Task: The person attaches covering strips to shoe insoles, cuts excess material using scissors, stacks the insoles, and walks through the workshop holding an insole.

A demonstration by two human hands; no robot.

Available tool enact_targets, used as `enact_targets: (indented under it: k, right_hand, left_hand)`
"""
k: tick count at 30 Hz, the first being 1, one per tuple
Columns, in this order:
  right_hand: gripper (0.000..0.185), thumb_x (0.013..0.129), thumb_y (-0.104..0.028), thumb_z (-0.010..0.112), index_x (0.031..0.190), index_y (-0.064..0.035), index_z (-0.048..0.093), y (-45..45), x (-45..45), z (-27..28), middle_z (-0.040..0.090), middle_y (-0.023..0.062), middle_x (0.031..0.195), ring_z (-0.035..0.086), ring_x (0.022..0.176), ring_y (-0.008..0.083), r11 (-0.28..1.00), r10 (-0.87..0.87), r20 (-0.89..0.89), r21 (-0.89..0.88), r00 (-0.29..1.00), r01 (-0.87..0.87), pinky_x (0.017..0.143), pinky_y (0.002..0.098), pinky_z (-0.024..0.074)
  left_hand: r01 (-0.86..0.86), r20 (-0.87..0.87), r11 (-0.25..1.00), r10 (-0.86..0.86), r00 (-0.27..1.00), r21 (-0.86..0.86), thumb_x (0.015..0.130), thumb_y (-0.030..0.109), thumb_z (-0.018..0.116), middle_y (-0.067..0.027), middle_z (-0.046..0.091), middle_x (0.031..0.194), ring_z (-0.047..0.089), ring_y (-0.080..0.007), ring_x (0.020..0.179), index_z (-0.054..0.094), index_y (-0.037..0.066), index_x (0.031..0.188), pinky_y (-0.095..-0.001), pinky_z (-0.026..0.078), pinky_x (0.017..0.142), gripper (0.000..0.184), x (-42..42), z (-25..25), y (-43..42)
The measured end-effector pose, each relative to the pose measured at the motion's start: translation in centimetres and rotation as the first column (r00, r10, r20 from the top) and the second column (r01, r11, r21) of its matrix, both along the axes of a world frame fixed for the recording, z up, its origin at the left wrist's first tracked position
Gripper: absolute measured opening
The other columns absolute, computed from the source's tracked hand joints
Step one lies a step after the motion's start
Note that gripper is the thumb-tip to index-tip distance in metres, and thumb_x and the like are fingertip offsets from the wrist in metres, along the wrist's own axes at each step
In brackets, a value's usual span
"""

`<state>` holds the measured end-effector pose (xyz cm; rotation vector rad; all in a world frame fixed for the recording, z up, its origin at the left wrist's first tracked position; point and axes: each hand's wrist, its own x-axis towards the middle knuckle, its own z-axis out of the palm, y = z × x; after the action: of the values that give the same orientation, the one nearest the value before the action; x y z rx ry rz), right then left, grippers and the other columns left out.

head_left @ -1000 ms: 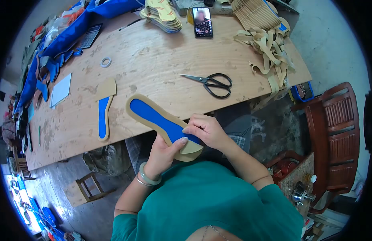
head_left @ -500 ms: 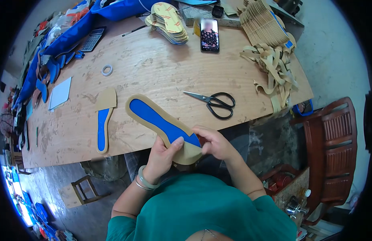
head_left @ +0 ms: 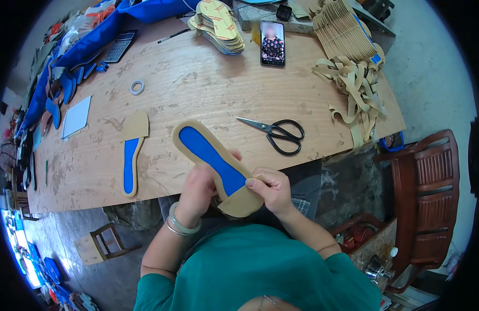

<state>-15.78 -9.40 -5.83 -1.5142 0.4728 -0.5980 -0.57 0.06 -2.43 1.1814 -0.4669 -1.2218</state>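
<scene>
An insole [head_left: 211, 155], tan around the rim with a blue centre strip, is tilted above the table's front edge. A tan piece covers its near end. My right hand [head_left: 271, 189] pinches the insole's right edge, thumb on top beside the tan piece. Blurred by motion, my left hand [head_left: 199, 189] wraps under the insole's left side; fingertips show past the far edge, and its other fingers are hidden. A second insole [head_left: 129, 166] with a tan end piece [head_left: 136, 126] lies to the left. Black-handled scissors [head_left: 276, 133] lie on the right, blades parted.
On the wooden table [head_left: 193, 98] are a tape roll [head_left: 137, 87], a phone [head_left: 272, 45], a stack of insole-shaped pieces [head_left: 219, 26], tan strips [head_left: 353, 88] and a calculator [head_left: 119, 47]. A wooden chair [head_left: 431, 192] stands at right, a small stool [head_left: 106, 243] at lower left.
The insole has shifted slightly right and turned a little. My left thumb has left its top face. The right hand has moved onto the edge, and the tan piece now lies flatter across the near end.
</scene>
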Motion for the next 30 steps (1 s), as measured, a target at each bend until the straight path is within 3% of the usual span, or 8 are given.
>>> enact_targets:
  k: [3, 7, 11, 15, 19, 23, 27, 30]
  right_hand:
    - [0.015, 0.084, -0.01, 0.067, 0.079, 0.0037, 0.065, 1.0, 0.2, -1.4, 0.058, 0.005, 0.069, 0.055, 0.064, 0.0118, 0.994, -0.019, -0.015, -0.104, 1.0, 0.018, 0.059, 0.0235, 0.0408]
    - [0.015, 0.085, -0.011, 0.066, 0.09, 0.0034, 0.067, 1.0, 0.8, -1.2, 0.063, 0.0082, 0.081, 0.057, 0.065, 0.0131, 0.962, 0.154, -0.066, -0.219, 0.986, -0.165, 0.059, 0.0245, 0.0432]
    - [0.025, 0.088, -0.018, 0.064, 0.103, 0.0031, 0.065, -0.4, 1.4, 2.7, 0.064, 0.0124, 0.098, 0.06, 0.074, 0.0183, 0.993, -0.009, 0.211, -0.111, 0.977, 0.033, 0.071, 0.0274, 0.0472]
    - [0.05, 0.089, -0.042, 0.06, 0.107, 0.0041, 0.064, -1.1, 1.0, 6.7, 0.062, 0.0156, 0.112, 0.062, 0.089, 0.0219, 0.934, 0.32, 0.051, 0.151, 0.946, -0.324, 0.083, 0.0328, 0.0465]
    - [0.056, 0.09, -0.046, 0.056, 0.106, 0.0067, 0.064, -0.7, 1.7, 6.9, 0.062, 0.0189, 0.116, 0.062, 0.1, 0.0275, 0.954, 0.236, 0.16, -0.224, 0.959, -0.198, 0.094, 0.0369, 0.0425]
    - [0.035, 0.095, -0.035, 0.052, 0.103, -0.005, 0.069, -1.2, -1.4, 11.7, 0.069, 0.0107, 0.105, 0.062, 0.107, 0.027, 0.844, -0.124, 0.307, -0.467, 0.944, 0.263, 0.097, 0.0405, 0.0377]
    - [0.038, 0.092, -0.044, 0.054, 0.103, -0.0105, 0.069, -0.9, -2.0, 10.2, 0.069, 0.0069, 0.106, 0.062, 0.107, 0.0253, 0.458, -0.017, 0.438, -0.796, 0.899, 0.396, 0.096, 0.039, 0.0367]
    - [0.034, 0.086, -0.042, 0.061, 0.109, -0.0165, 0.066, 0.5, 0.8, 6.8, 0.069, 0.0046, 0.106, 0.061, 0.109, 0.0246, 0.271, 0.302, 0.119, -0.962, 0.946, 0.035, 0.096, 0.0387, 0.0366]
  left_hand:
    - [-0.45, -0.3, 0.883, 0.397, 0.867, -0.133, 0.098, 0.054, 0.031, -0.012, 0.066, 0.083, 0.063, -0.0192, 0.077, 0.059, -0.002, 0.101, -0.0307, 0.051, 0.072, 0.062, 0.1, 3.2, -1.5]
    - [-0.139, -0.237, 0.895, 0.038, 0.971, -0.425, 0.097, 0.059, 0.019, -0.0132, 0.065, 0.078, 0.065, -0.0226, 0.075, 0.06, -0.002, 0.097, -0.0336, 0.052, 0.077, 0.074, 2.3, 0.3, 0.1]
    - [0.089, 0.208, 0.993, -0.071, 0.976, -0.079, 0.098, 0.057, 0.023, -0.0126, 0.065, 0.079, 0.065, -0.0238, 0.075, 0.06, -0.002, 0.096, -0.0374, 0.051, 0.078, 0.07, 0.8, 1.4, 0.4]
    - [0.432, 0.219, 0.901, -0.414, 0.884, -0.042, 0.099, 0.052, 0.028, -0.0125, 0.066, 0.084, 0.065, -0.0237, 0.081, 0.06, -0.004, 0.099, -0.0364, 0.049, 0.081, 0.064, -0.3, 1.4, 0.5]
    - [0.337, 0.479, 0.927, -0.222, 0.849, -0.168, 0.1, 0.046, 0.032, -0.0168, 0.063, 0.107, 0.06, -0.0256, 0.102, 0.058, -0.006, 0.109, -0.0357, 0.045, 0.092, 0.059, -0.1, 1.2, 0.6]
    - [0.046, 0.889, 0.911, 0.387, 0.244, -0.409, 0.099, 0.022, 0.037, -0.0203, 0.057, 0.119, 0.057, -0.0222, 0.106, 0.053, -0.004, 0.12, -0.0319, 0.045, 0.087, 0.037, -0.5, 3.5, 1.1]
    - [-0.07, 0.265, 0.937, 0.167, 0.95, -0.342, 0.099, 0.031, 0.04, -0.0174, 0.053, 0.126, 0.054, -0.0224, 0.111, 0.039, -0.005, 0.134, -0.0306, 0.044, 0.093, 0.05, -3.2, 2.4, 1.8]
    - [0.025, -0.421, 0.962, -0.143, 0.896, -0.273, 0.098, 0.047, 0.037, -0.0189, 0.053, 0.125, 0.052, -0.0249, 0.117, 0.039, -0.004, 0.134, -0.0343, 0.04, 0.1, 0.063, -2.3, 2.5, 1.6]
